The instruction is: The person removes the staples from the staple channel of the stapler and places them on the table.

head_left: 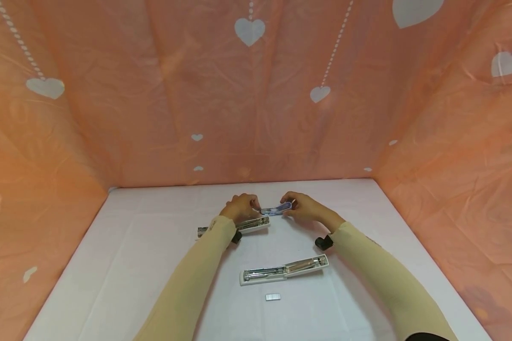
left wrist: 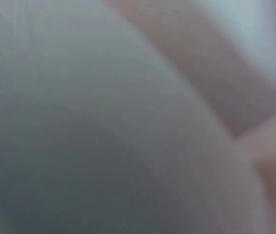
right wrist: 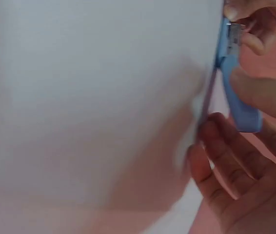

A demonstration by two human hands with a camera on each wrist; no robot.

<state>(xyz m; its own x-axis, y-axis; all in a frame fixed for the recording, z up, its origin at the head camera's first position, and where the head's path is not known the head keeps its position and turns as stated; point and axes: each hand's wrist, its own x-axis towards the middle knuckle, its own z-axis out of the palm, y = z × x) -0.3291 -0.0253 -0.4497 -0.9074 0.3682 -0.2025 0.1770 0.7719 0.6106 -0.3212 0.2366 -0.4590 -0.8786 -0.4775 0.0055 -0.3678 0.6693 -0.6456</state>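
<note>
Both hands are on a small blue stapler [head_left: 277, 209] near the back of the table. At its left end, the fingers of my left hand [head_left: 241, 207] pinch it. My right hand [head_left: 306, 208] grips the other end. In the right wrist view, the right thumb [right wrist: 260, 92] presses on the blue handle [right wrist: 245, 114], and left fingers [right wrist: 262, 19] are at the metal part. A white stapler [head_left: 256, 226], opened out, lies below the left hand, partly hidden by the forearm. The left wrist view is too blurred to show the hold.
Another opened white stapler [head_left: 264, 274] lies nearer the front, between the forearms. A short strip of staples [head_left: 273, 297] is just in front of it. The white tabletop [head_left: 132, 255] is bordered by orange cloth walls [head_left: 256, 118] with pale hearts.
</note>
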